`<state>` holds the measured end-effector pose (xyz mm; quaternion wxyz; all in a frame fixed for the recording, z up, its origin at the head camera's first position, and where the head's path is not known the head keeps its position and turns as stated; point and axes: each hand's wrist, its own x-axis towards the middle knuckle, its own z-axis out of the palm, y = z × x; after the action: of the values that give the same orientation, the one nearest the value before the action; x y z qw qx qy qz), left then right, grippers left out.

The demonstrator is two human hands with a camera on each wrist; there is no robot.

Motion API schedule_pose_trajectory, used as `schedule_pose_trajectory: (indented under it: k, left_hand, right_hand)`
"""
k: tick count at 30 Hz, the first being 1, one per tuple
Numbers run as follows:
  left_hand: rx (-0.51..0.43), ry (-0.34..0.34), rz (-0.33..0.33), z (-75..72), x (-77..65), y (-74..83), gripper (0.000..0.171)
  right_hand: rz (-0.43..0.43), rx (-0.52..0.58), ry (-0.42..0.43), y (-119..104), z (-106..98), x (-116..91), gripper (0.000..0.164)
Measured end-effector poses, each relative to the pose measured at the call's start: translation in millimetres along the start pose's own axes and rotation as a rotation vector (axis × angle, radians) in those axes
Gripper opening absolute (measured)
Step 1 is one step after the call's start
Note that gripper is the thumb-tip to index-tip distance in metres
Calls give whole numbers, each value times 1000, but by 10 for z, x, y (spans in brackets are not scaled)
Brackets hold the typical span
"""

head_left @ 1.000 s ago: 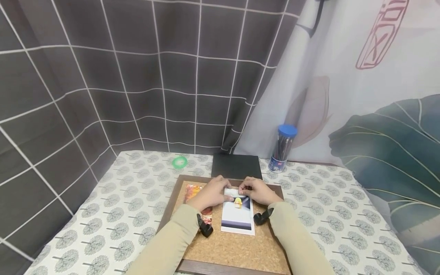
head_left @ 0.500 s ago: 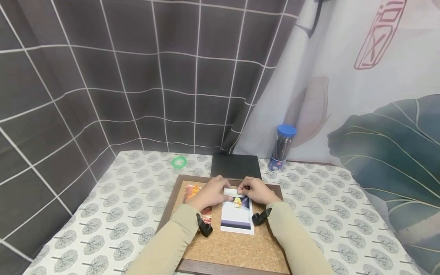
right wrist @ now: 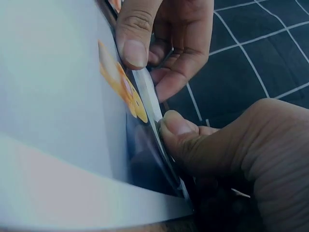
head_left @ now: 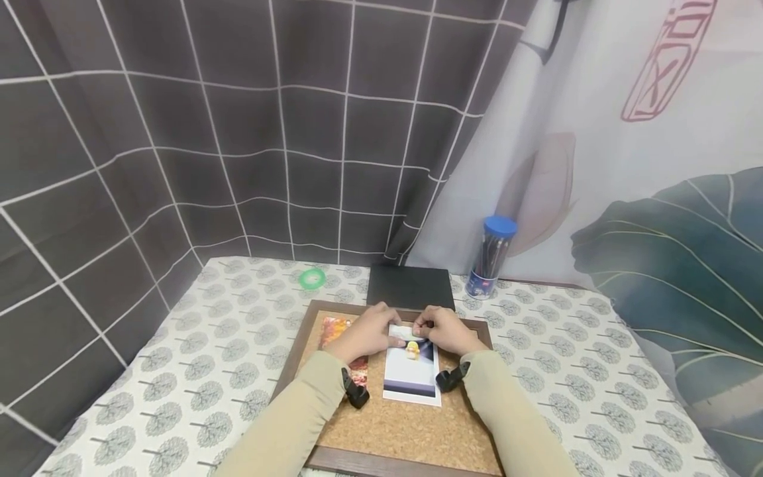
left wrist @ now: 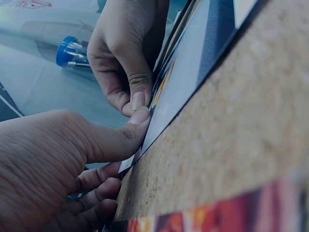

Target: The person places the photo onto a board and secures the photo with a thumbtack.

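Note:
A photo print [head_left: 411, 377] with a white border and a small yellow figure lies on a framed cork board [head_left: 411, 430]. My left hand [head_left: 368, 333] holds it at the upper left, thumb over its face and fingers curled at the far edge. My right hand [head_left: 447, 330] pinches at the top edge towards the right. The thumbs nearly meet in the left wrist view. A pale strip [right wrist: 149, 96] runs along the print's edge between the hands; whether it is tape or border I cannot tell. A red-orange picture [head_left: 334, 329] lies partly under my left wrist.
Behind the board lies a flat black object [head_left: 411, 286]. A green ring, like a tape roll [head_left: 312, 279], sits at the back left. A clear tub with a blue lid [head_left: 491, 257] holds dark sticks at the back right. The tablecloth [head_left: 203, 391] has a tree pattern.
Both hands stay at the top of the print, with only slight finger movement at most. The head view has shifted a little.

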<state>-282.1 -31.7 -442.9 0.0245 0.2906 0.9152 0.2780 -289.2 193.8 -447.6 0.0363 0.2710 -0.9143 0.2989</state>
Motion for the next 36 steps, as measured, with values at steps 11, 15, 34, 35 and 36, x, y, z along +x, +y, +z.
schedule_pose_trajectory:
  k: [11, 15, 34, 35, 36]
  left_hand:
    - [18, -3, -4, -1, 10, -11, 37]
    - [23, -6, -2, -1, 15, -16, 38]
    - [4, -7, -5, -46, 14, 37, 37]
    - [1, -6, -3, -46, 10, 37, 37]
    - [1, -5, -2, -44, 6, 37, 37]
  right_hand:
    - [117, 8, -11, -60, 25, 30, 12]
    - [104, 19, -12, -37, 27, 25, 11]
    - [185, -6, -5, -121, 24, 44, 12]
    - [186, -12, -3, -128, 27, 44, 12]
    - [188, -14, 1, -138, 29, 46, 12]
